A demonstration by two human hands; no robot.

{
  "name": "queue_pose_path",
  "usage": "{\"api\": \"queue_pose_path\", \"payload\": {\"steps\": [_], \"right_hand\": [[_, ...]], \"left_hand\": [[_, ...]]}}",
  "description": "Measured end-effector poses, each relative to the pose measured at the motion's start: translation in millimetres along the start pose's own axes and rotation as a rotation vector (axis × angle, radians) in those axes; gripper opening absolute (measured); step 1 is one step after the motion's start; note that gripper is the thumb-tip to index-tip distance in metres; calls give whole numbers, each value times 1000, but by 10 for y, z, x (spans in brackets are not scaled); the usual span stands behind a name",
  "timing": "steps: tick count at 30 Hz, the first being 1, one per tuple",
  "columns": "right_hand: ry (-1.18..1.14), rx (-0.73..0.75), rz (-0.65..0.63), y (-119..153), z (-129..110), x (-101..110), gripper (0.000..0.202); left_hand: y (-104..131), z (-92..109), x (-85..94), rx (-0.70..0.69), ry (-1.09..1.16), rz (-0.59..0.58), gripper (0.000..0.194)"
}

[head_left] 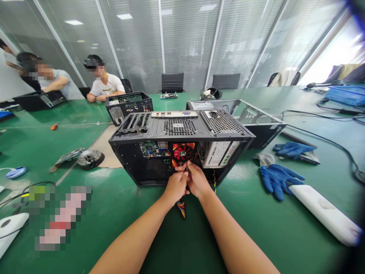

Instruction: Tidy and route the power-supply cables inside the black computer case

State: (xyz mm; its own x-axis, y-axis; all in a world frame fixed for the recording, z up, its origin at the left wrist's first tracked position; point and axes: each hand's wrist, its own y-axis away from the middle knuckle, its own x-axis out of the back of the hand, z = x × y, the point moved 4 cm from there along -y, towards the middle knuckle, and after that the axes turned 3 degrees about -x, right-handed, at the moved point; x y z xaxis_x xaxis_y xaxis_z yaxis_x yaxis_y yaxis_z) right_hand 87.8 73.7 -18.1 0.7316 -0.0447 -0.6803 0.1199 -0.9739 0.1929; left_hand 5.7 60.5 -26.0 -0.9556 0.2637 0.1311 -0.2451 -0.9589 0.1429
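Observation:
A black computer case (pixel 129 150) lies in front of me with its open side facing me and its rear panel upward. At that opening, my left hand (pixel 177 185) and my right hand (pixel 197 178) meet, fingers closed and pressed together. A bundle of coloured wires (pixel 181 208) hangs out below them; the fingers hide most of what they grip. Just behind my fingertips is a red and black cooling fan (pixel 182 153). To its left is a green motherboard (pixel 154 148), and to its right a labelled power supply (pixel 221 154).
Blue gloves (pixel 281 177) and a white power strip (pixel 325 213) lie at right. Behind stand another case (pixel 128 102) and an open metal case (pixel 256 114). A round cooler (pixel 90 159) rests on cardboard at left. Co-workers (pixel 105 83) sit across the table.

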Motion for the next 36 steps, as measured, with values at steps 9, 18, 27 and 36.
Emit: {"api": "queue_pose_path", "payload": {"steps": [9, 18, 27, 36], "right_hand": [[-6, 11, -17, -9, -12, 13, 23], [-14, 23, -54, -27, -2, 21, 24], [13, 35, -35, -21, -18, 13, 27], [-18, 43, -2, -8, -14, -10, 28]], "left_hand": [[6, 15, -16, 2, 35, -21, 33], [31, 67, -39, -11, 90, -39, 31], [35, 65, -50, -12, 132, -58, 31], [38, 65, -9, -6, 118, -42, 34]]}}
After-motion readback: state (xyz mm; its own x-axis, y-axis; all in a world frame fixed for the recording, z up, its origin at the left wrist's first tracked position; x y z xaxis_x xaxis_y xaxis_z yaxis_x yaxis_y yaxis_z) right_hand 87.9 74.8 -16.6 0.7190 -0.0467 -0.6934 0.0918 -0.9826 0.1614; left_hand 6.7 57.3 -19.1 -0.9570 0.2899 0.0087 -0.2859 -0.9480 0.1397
